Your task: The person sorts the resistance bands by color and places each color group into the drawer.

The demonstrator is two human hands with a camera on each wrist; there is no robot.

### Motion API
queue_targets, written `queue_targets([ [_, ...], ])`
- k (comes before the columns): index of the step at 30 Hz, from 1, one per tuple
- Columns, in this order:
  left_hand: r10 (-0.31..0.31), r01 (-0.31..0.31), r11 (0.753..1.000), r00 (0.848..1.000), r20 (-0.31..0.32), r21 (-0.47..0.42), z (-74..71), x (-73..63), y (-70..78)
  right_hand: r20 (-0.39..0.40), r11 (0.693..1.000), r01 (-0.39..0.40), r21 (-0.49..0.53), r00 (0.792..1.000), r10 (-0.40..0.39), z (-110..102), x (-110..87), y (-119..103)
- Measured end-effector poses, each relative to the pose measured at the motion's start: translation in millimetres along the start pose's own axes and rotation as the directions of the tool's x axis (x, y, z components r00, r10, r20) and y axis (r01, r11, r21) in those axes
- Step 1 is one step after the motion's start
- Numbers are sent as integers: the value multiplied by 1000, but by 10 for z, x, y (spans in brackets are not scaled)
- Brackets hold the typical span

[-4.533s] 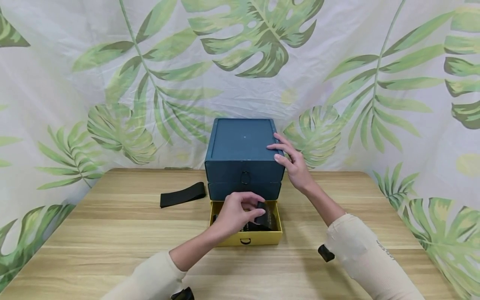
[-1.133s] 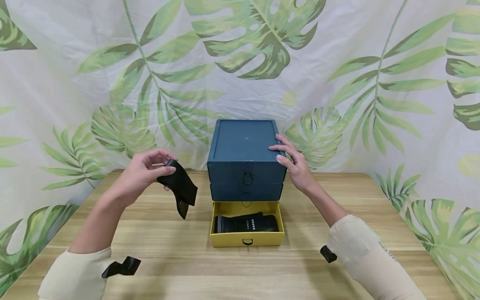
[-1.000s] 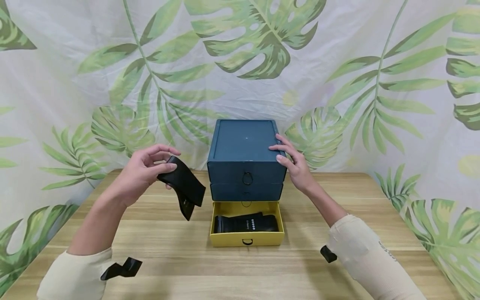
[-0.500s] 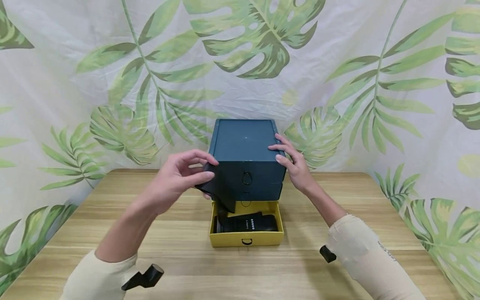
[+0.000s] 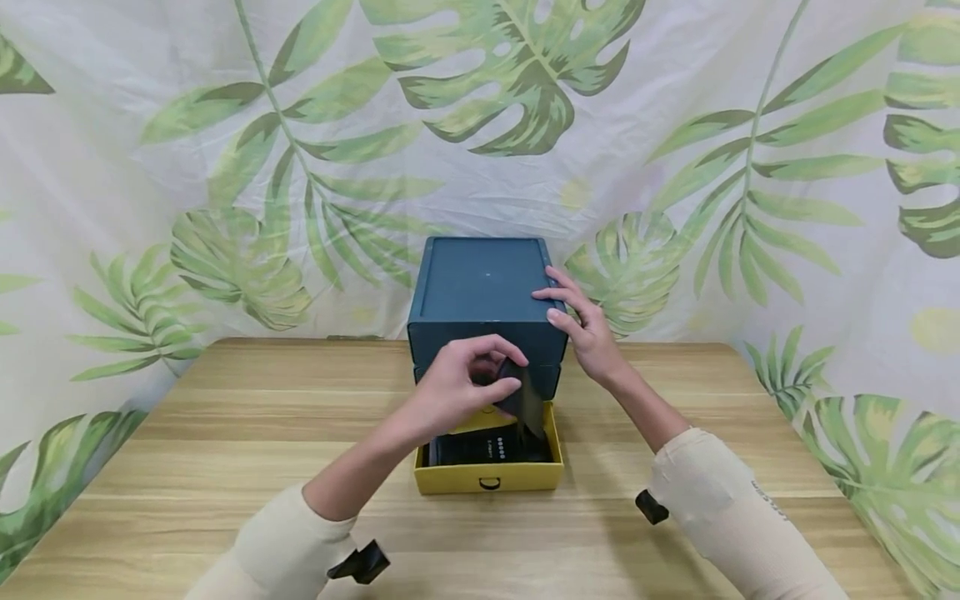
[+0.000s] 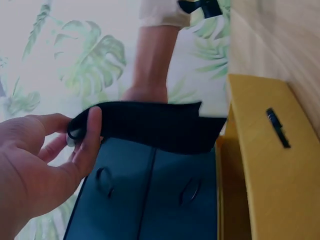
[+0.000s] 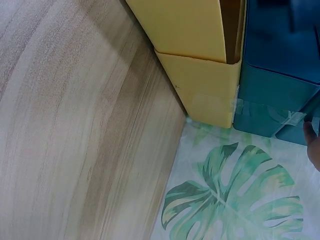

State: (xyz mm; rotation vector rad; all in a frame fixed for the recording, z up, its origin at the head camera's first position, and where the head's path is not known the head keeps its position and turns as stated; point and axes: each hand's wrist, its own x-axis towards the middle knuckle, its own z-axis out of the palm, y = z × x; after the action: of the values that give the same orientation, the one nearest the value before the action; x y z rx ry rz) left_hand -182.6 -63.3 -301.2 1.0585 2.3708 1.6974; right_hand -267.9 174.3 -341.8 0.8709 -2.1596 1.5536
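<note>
My left hand (image 5: 468,375) pinches the folded end of a flat black resistance band (image 5: 528,404) between thumb and fingers. The loop hangs down over the right part of an open yellow drawer (image 5: 487,479), its lower end reaching inside. In the left wrist view the band (image 6: 150,125) stretches out from the fingertips as a doubled strip. Within the drawer lies more black banding with white print (image 5: 465,448), partly covered by the held one. My right hand (image 5: 588,333) rests its fingertips on the top right edge of the blue drawer box (image 5: 483,279), fingers spread.
Two blue drawers with ring pulls (image 6: 190,191) sit stacked above the yellow one. The wooden table (image 5: 247,467) runs back to a leaf-patterned cloth (image 5: 360,150). Black pieces (image 5: 651,506) are fixed at both sleeves.
Earlier the band lay on the table left of the box. My left hand has since picked it up and carried it right, over the yellow drawer. The right hand has stayed put.
</note>
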Motion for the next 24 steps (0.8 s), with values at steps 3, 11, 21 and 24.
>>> queue_targets([
  [3, 29, -30, 997, 1000, 9, 75, 104, 34, -46, 3, 1000, 1, 2, 1000, -1, 9, -2, -1],
  [11, 29, -36, 988, 998, 48, 150, 276, 75, -112, 1, 1000, 1, 6, 1000, -1, 4, 1, 4],
  [21, 49, -49, 997, 999, -15, 58, 388, 5, -287, 0, 1000, 12, 8, 1000, -12, 9, 2, 12],
  [24, 41, -35, 994, 998, -49, 106, 356, -106, -355, -5, 1000, 12, 10, 1000, -12, 6, 1, 15],
])
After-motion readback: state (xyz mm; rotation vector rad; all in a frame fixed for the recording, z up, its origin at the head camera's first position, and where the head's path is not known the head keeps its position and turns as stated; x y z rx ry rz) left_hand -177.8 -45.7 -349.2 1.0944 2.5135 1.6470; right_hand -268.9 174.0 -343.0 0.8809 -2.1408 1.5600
